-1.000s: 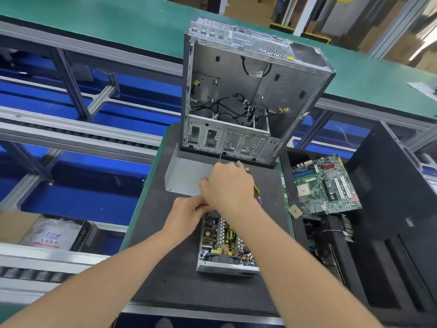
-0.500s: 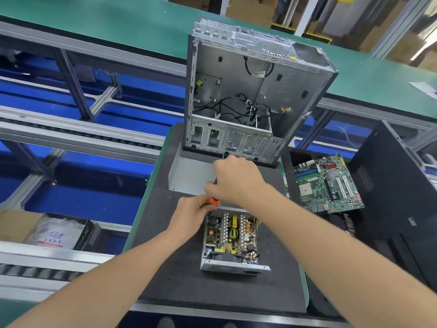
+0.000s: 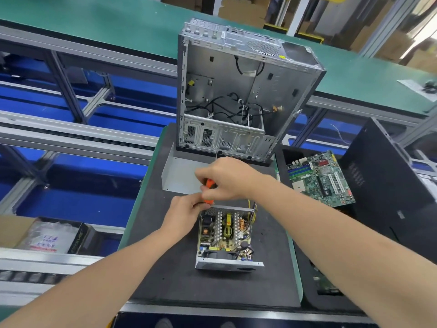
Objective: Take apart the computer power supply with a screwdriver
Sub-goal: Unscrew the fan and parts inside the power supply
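Nearest me, on the black foam work mat, lies the open silver-cased computer power supply, its lid off and its crowded yellow-green circuit board showing. My left hand sits at its far left corner, fingers curled in beside the tool's lower end; I cannot tell whether they pinch the tool or the casing. Just beyond, my right hand is clenched round the orange-handled screwdriver, which stands nearly upright over that corner, its tip hidden. Behind my hands lies a bent grey sheet-metal cover, flat on the mat. To the right, a green motherboard rests in a black tray. Farthest off stands the stripped grey steel computer case, its open side facing me, black cables loose inside
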